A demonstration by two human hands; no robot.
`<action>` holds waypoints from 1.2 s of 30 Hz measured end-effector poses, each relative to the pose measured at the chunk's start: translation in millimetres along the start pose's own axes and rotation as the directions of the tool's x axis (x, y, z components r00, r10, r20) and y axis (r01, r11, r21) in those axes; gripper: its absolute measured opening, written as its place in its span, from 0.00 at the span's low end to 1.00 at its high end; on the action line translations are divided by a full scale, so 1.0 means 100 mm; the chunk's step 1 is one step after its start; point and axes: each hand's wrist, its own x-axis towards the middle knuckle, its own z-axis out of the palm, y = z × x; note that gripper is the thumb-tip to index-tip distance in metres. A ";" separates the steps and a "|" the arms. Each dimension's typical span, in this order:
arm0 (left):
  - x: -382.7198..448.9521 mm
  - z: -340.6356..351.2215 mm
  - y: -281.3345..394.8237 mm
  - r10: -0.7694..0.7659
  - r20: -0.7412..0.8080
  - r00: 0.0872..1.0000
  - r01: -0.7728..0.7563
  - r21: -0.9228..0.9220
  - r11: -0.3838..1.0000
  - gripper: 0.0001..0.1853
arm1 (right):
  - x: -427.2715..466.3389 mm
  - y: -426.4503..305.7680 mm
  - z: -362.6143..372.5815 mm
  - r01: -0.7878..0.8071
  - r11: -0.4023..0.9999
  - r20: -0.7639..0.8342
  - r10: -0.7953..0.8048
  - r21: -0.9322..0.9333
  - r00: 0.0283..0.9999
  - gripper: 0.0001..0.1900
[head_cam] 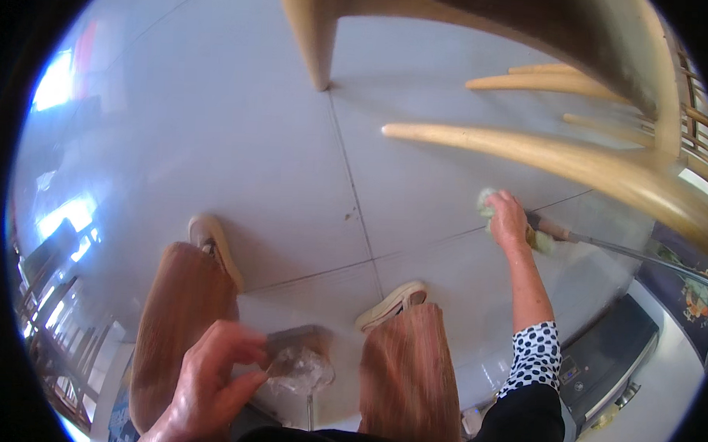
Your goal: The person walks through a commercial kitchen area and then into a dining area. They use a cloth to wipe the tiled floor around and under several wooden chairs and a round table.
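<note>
My right hand (508,219), low over the floor, is closed on a pale green crumpled thing (487,202), probably a cloth. More pale green material shows past the hand's other side, beside the dark and brown end of a metal pole (639,254). My left hand (217,371) is raised in front of my left leg, blurred, its thumb and fingers apart with nothing visible between them. Just right of it, between my legs, lies crumpled clear plastic (302,371) on what looks like a dustpan (312,336) with a thin handle (310,412).
Wooden furniture legs (509,141) reach in from the upper right, and another leg (313,50) stands at the top. My shoes (395,304) rest on pale floor tiles (286,160). A dark-topped appliance (612,353) stands at the lower right, near a dark floral cloth (691,285).
</note>
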 end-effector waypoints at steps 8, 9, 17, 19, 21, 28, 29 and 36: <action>0.05 0.07 -0.11 0.021 0.075 0.997 -0.027 0.067 0.997 0.18 | 0.03 -1.97 0.23 0.088 0.889 -0.126 -0.035 0.449 0.991 0.17; 0.04 0.08 -0.14 0.039 0.080 0.996 -0.044 0.064 0.997 0.18 | 0.06 -2.31 0.28 0.095 0.868 -0.117 -0.043 0.487 0.992 0.15; 0.06 0.02 -0.32 0.090 0.103 0.991 -0.102 0.115 0.988 0.19 | 0.22 -3.88 1.49 -0.228 0.645 0.043 0.290 0.729 0.956 0.12; -0.04 -0.04 -0.37 0.051 0.068 0.996 -0.059 0.122 0.991 0.19 | 0.10 -3.60 1.51 -0.229 0.614 -0.003 0.353 0.756 0.936 0.15; -0.06 -0.07 -0.36 0.060 0.055 0.997 -0.067 0.140 0.988 0.19 | 0.08 -2.85 1.62 -0.250 0.825 -0.204 0.396 0.507 0.895 0.15; -0.08 -0.01 -0.28 0.098 0.183 0.978 -0.119 0.110 0.987 0.18 | -0.20 -2.45 1.63 -0.360 0.746 -0.111 0.498 0.560 0.860 0.12; -0.06 0.01 -0.29 0.102 0.183 0.978 -0.122 0.099 0.988 0.18 | -0.24 -2.58 1.73 -0.341 0.720 -0.093 0.489 0.604 0.867 0.13; -0.13 0.01 -0.38 0.053 0.131 0.990 -0.071 0.137 0.988 0.19 | 0.08 -2.83 1.29 -0.311 0.729 -0.105 0.462 0.609 0.880 0.21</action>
